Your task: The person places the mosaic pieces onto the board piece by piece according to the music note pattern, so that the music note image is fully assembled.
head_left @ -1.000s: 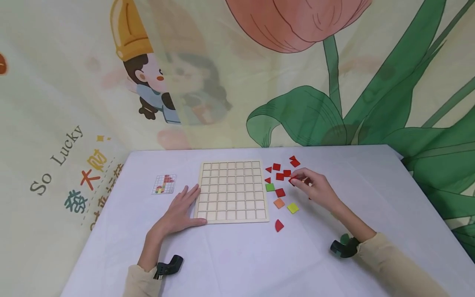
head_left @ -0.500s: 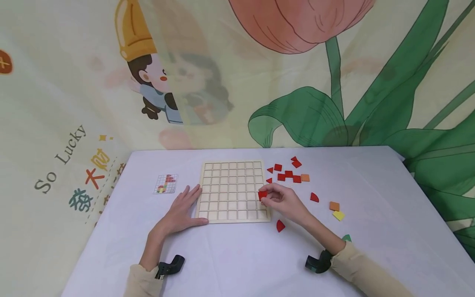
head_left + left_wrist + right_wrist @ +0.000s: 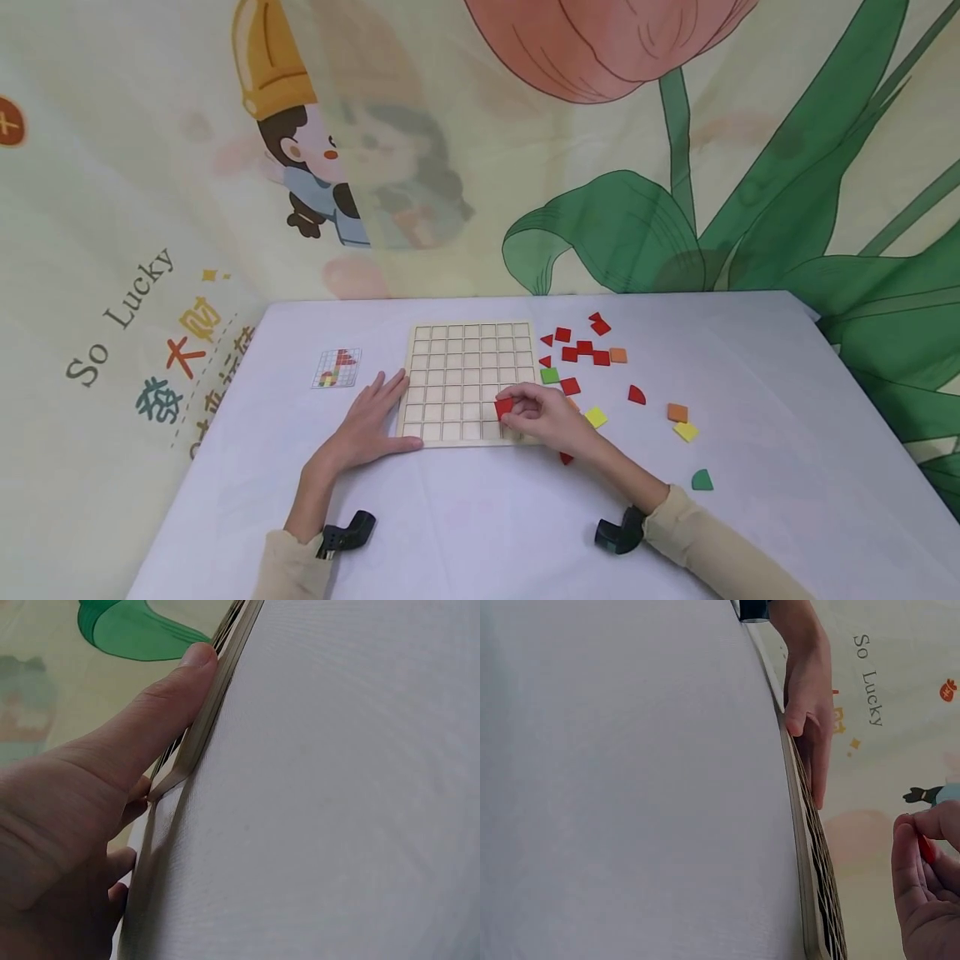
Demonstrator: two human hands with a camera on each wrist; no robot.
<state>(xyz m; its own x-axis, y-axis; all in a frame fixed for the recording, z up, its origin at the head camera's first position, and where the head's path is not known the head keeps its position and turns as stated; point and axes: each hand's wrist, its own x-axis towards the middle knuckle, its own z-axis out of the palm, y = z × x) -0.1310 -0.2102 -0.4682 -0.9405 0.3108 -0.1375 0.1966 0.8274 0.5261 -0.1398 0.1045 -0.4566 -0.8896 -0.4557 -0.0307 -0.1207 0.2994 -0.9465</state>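
A wooden grid board (image 3: 462,375) lies on the white table, its squares bare where they show. My left hand (image 3: 365,423) rests at the board's lower left corner with spread fingers. In the left wrist view, the left thumb (image 3: 161,705) lies along the board's edge. Over the lower right part of the board, my right hand (image 3: 551,417) pinches a red square tile (image 3: 503,408) between thumb and fingers. Only a sliver of the red tile (image 3: 926,849) shows in the right wrist view. Whether that tile touches the board I cannot tell.
Several red tiles (image 3: 584,347) lie right of the board, with a green tile (image 3: 550,376) and a yellow tile (image 3: 596,417). Farther right are an orange tile (image 3: 677,412) and a green quarter-round tile (image 3: 702,480). A pattern card (image 3: 337,368) lies to the left.
My right hand has moved left and down from the loose tiles to over the board, carrying the red square tile. The left hand has stayed at the board's corner.
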